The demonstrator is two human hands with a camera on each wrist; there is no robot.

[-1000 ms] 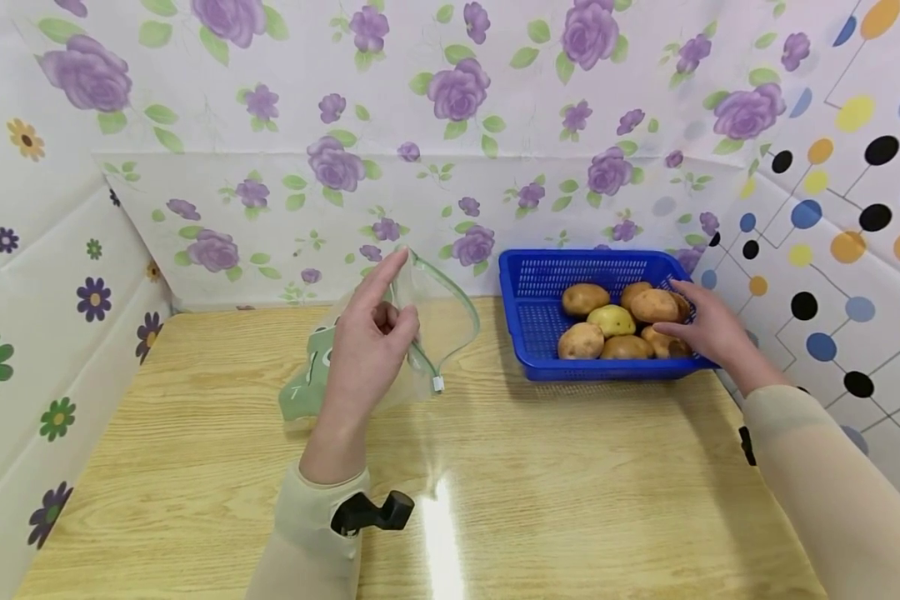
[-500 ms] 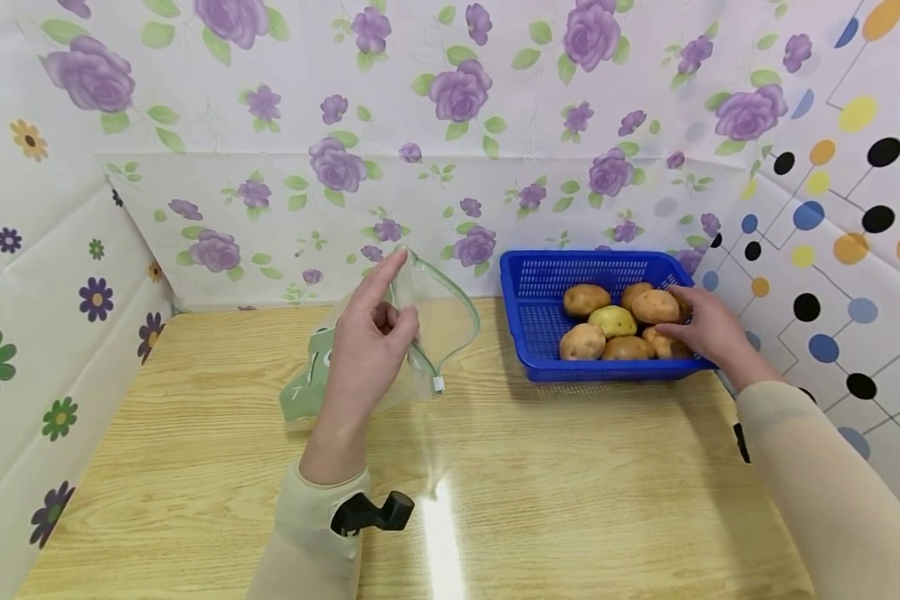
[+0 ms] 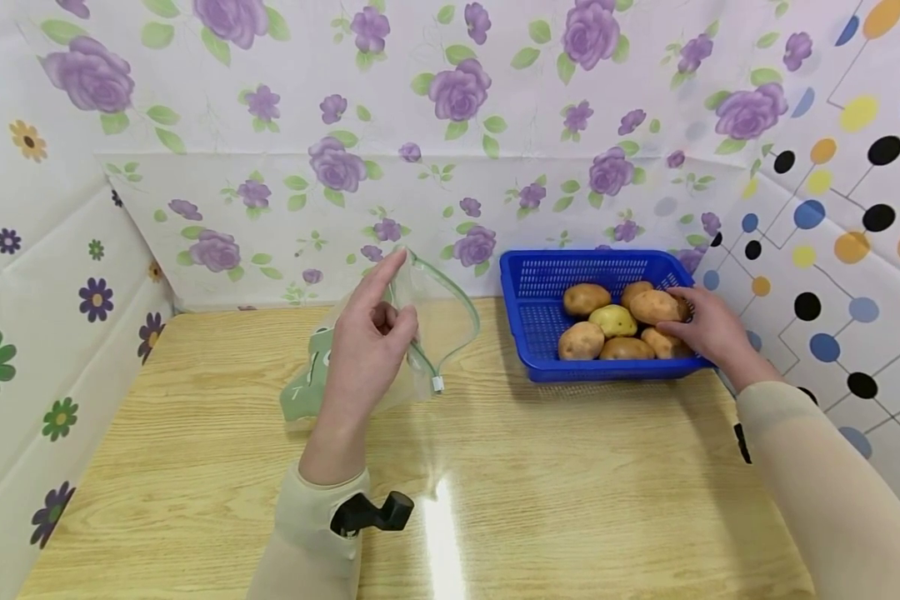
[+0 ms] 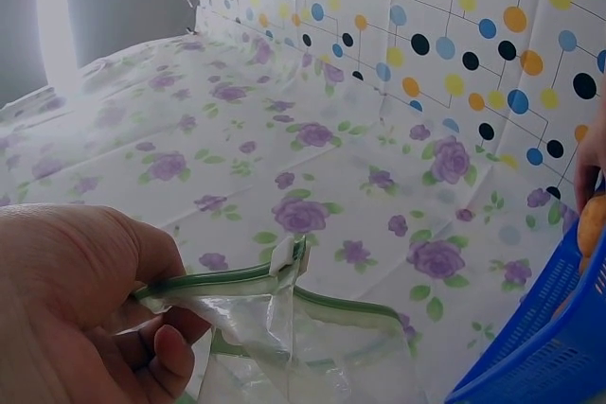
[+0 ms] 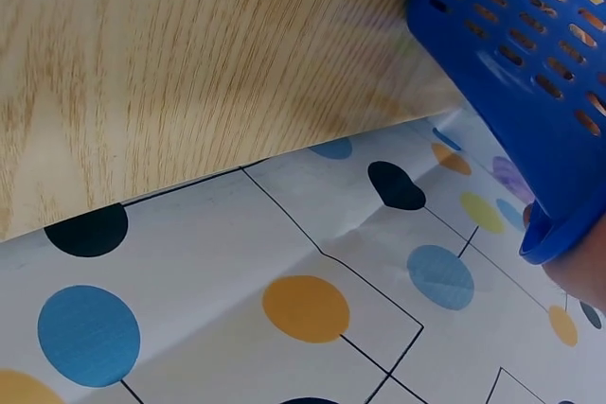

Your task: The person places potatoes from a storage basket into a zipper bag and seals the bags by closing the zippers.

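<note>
The left hand (image 3: 367, 346) pinches the bag (image 3: 412, 333) by its zipper rim, mouth held open toward the right, mid-table. The film looks thin, limp and slippery, so the stiffer rim is the best hold. Right and farther, the right hand (image 3: 708, 325) curls round the top potato (image 3: 654, 306) in the basket (image 3: 540, 283); it looks firm, heavy and best wrapped whole.

Blue basket (image 3: 540, 321), brown potatoes (image 3: 624, 321), green-edged clear bag (image 3: 427, 321), purple-flowered backdrop (image 3: 450, 100)
</note>
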